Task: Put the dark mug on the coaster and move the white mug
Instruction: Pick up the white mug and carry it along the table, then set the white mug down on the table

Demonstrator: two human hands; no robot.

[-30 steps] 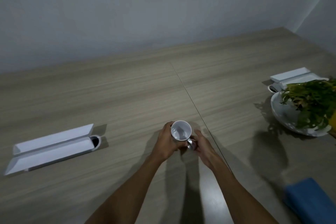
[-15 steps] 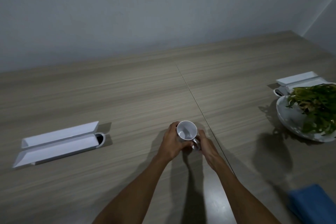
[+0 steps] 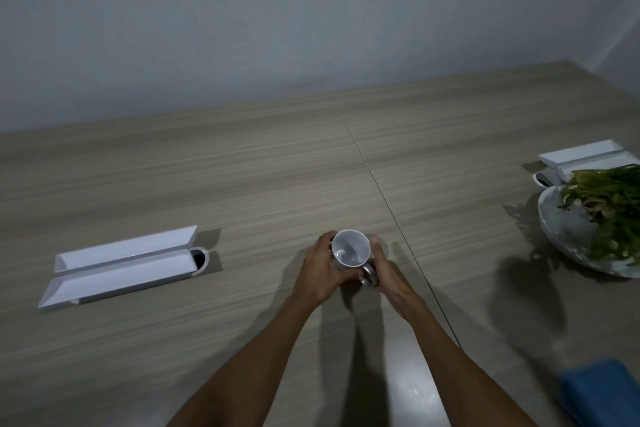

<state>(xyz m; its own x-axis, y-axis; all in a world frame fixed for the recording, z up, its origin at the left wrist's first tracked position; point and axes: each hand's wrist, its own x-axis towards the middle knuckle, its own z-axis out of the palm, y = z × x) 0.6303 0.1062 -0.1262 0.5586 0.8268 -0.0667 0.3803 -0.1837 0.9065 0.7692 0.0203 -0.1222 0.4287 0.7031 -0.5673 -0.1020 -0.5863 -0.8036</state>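
**Both hands cup a white mug on a wooden worktop**

A white mug [image 3: 350, 250] stands upright and empty near the middle of a pale wood-grain worktop [image 3: 277, 177], just left of a thin seam running from the far wall toward the viewer. The left hand [image 3: 320, 269] wraps the mug's left side with fingers curled round it. The right hand [image 3: 384, 270] closes on its right side, next to the handle, which points toward the viewer. Both bare forearms reach in from the bottom edge.

Open worktop lies all round the mug: a broad bare stretch beyond it up to the grey wall, and clear room to either side. Well apart on the left sits a long white cable box [image 3: 121, 265] with its flaps open. Far right, cut by the frame edge, a pale bowl [image 3: 568, 236] holds a leafy green plant [image 3: 609, 204], with a second white box [image 3: 585, 156] just behind it. A blue cloth [image 3: 602, 392] lies at the lower right corner. The worktop's far right corner meets the wall at upper right.

No dark mug or coaster can be seen.

Compared with half a second ago, the grip on the mug is the same; the bowl and blue cloth sit a little nearer the right edge of the view.
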